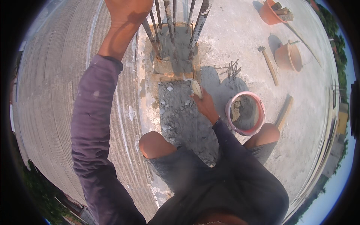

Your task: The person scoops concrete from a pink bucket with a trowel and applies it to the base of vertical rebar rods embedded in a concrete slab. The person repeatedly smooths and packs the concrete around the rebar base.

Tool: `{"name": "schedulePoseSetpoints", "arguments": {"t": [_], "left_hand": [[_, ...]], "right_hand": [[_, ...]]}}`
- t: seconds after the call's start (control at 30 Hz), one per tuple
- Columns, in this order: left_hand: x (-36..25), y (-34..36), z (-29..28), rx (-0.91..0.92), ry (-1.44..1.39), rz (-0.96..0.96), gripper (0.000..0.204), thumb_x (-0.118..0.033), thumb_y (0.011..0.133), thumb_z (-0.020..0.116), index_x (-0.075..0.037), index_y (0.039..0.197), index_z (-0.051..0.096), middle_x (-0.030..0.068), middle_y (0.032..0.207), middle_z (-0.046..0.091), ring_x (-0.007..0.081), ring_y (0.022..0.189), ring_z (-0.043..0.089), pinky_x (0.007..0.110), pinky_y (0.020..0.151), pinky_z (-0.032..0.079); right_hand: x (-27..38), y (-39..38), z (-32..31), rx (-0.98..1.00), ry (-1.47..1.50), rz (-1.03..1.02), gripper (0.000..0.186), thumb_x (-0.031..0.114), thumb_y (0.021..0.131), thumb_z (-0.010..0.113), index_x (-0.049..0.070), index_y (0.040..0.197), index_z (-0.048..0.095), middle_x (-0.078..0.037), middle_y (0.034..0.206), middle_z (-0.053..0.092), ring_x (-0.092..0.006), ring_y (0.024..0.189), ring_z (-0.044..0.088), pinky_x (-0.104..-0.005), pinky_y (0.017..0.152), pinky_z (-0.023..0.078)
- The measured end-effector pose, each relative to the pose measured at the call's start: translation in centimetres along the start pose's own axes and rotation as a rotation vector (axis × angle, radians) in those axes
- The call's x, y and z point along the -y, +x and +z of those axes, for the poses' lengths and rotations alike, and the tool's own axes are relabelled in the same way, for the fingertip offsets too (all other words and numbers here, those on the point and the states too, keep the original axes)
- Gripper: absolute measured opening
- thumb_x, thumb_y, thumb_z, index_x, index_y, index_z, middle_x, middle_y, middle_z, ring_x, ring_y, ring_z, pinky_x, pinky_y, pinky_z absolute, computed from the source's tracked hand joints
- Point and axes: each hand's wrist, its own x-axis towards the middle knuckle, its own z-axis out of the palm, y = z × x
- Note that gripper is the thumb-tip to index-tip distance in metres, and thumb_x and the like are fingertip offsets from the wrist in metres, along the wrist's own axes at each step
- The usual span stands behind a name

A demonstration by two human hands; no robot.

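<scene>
My right hand is closed round the pale, rounded handle of a trowel. The trowel's far end meets the near edge of a low wooden frame, and its blade hardly shows. Grey concrete fills the frame around several upright steel bars. Raised high at the upper left is my left hand, close to the bars. Its fingers are cut off or hidden at the top edge. Rough grey mortar with loose stones lies between the frame and my knees.
Right of my right forearm stands a pinkish bucket with grey mortar inside. Beyond it lie thin metal rods, a hammer and a wooden piece. Two orange buckets stand farther right. Ribbed sheeting spreads along the left.
</scene>
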Motion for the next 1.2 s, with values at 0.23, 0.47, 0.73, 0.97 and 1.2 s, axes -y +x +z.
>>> {"name": "schedulePoseSetpoints", "arguments": {"t": [0.23, 0.47, 0.73, 0.97, 1.2], "left_hand": [[0.3, 0.4, -0.3, -0.016, -0.004, -0.004, 0.047, -0.045, 0.102, 0.060, -0.007, 0.077, 0.055, -0.0039, 0.065, 0.049, 0.0057, 0.057, 0.043, 0.025, 0.051, 0.034], [-0.5, 0.3, 0.4, -0.077, 0.052, -0.066, 0.047, -0.046, 0.102, 0.060, -0.006, 0.079, 0.054, -0.0057, 0.066, 0.045, 0.0045, 0.060, 0.040, 0.024, 0.053, 0.031], [-0.7, 0.5, 1.0, -0.143, 0.050, -0.207, 0.044, -0.043, 0.103, 0.060, -0.003, 0.085, 0.057, -0.0054, 0.069, 0.047, 0.0032, 0.063, 0.041, 0.023, 0.054, 0.032], [0.1, 0.2, 0.9, -0.203, 0.262, -0.031, 0.043, -0.039, 0.105, 0.058, -0.004, 0.082, 0.056, -0.0047, 0.069, 0.047, 0.0039, 0.064, 0.040, 0.023, 0.056, 0.032], [-1.0, -0.1, 1.2, -0.186, 0.148, -0.229, 0.039, -0.042, 0.105, 0.056, -0.007, 0.087, 0.055, -0.0063, 0.071, 0.047, 0.0027, 0.062, 0.041, 0.023, 0.053, 0.032]], "right_hand": [[0.6, 1.7, -0.7, 0.089, 0.122, 0.120, 0.048, 0.030, 0.093, 0.069, -0.002, 0.127, 0.061, -0.018, 0.100, 0.069, -0.0272, 0.087, 0.067, -0.0394, 0.079, 0.051], [3.0, -12.8, -9.9, 0.017, 0.363, 0.196, 0.053, 0.025, 0.091, 0.072, -0.001, 0.135, 0.058, -0.012, 0.097, 0.067, -0.0167, 0.088, 0.065, -0.0346, 0.076, 0.052], [5.6, -6.2, -25.4, 0.338, -0.057, 0.289, 0.040, 0.022, 0.086, 0.077, -0.001, 0.118, 0.067, -0.008, 0.094, 0.071, -0.0172, 0.080, 0.068, -0.0294, 0.069, 0.053], [6.2, -6.8, -42.7, 0.142, -0.407, 0.227, 0.055, 0.036, 0.081, 0.083, -0.002, 0.118, 0.067, -0.017, 0.103, 0.072, -0.0253, 0.093, 0.068, -0.0375, 0.083, 0.052], [-3.7, -14.7, -43.9, 0.235, -0.802, 0.388, 0.059, 0.056, 0.078, 0.077, 0.003, 0.103, 0.073, -0.019, 0.091, 0.072, -0.0364, 0.094, 0.069, -0.0449, 0.084, 0.053]]}}
